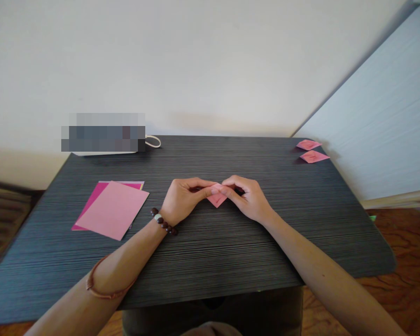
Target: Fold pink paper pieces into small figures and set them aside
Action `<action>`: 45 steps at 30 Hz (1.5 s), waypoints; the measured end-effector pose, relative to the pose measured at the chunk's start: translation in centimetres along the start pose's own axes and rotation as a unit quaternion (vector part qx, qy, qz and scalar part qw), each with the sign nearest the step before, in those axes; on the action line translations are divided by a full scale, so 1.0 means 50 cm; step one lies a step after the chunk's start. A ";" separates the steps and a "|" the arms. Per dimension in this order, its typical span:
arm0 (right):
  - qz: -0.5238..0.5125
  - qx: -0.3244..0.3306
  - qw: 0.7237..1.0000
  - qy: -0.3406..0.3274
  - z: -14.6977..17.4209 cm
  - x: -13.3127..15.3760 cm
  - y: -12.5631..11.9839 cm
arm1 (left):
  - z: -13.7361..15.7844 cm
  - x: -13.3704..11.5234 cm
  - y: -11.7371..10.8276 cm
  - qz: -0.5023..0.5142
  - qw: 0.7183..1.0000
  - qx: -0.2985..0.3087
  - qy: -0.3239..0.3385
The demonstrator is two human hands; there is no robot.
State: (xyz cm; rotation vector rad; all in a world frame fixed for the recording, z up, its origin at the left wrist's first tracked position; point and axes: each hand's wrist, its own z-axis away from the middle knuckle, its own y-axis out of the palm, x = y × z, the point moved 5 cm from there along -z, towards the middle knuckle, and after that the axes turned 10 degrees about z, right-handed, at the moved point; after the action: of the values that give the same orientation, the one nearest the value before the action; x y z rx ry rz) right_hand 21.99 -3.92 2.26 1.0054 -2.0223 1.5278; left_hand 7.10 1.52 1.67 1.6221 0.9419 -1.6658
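Observation:
A small folded piece of pink paper (217,199) is held over the middle of the table, its lower corner pointing toward me. My left hand (185,198) pinches its left side between thumb and fingers. On the other side, my right hand (244,196) pinches it the same way, and the two thumbs nearly meet on the paper. The fingers cover its upper part. Dark beads and a brown cord circle my left wrist and forearm.
Pink paper sheets (114,212) lie stacked at the left of the dark table (210,261). Two folded pink paper pieces (314,156) sit at the far right corner. A blurred-out object (103,135) with a white cord loop (154,141) stands at the back left, by the wall.

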 end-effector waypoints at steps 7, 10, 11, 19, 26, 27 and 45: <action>0.017 -0.004 1.000 -0.013 -0.001 0.003 0.000 | -0.002 0.000 0.003 -0.002 1.000 -0.004 0.004; 0.025 -0.001 1.000 -0.017 -0.001 0.006 -0.001 | -0.002 0.000 0.003 -0.006 1.000 -0.006 0.006; 0.026 0.000 0.999 -0.019 -0.001 0.007 -0.001 | -0.001 0.000 0.004 -0.008 1.000 -0.006 0.007; 0.039 -0.002 0.999 -0.023 -0.002 0.011 -0.002 | 0.000 0.000 0.005 -0.011 1.000 -0.012 0.009; 0.034 0.002 0.999 -0.015 -0.003 0.011 -0.003 | 0.000 -0.003 0.008 0.003 1.000 -0.003 0.007; 0.031 0.005 0.999 -0.016 -0.003 0.012 -0.002 | 0.000 -0.003 0.008 0.004 1.000 -0.003 0.006; -0.014 -0.060 0.997 0.040 0.001 0.004 -0.001 | -0.001 0.024 0.019 0.047 0.992 0.070 -0.089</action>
State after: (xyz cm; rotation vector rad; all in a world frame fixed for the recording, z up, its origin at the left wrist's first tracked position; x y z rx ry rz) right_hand 21.89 -4.03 2.43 0.9079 -2.0097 1.3909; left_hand 7.86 1.06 0.39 1.5503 0.6633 -1.8106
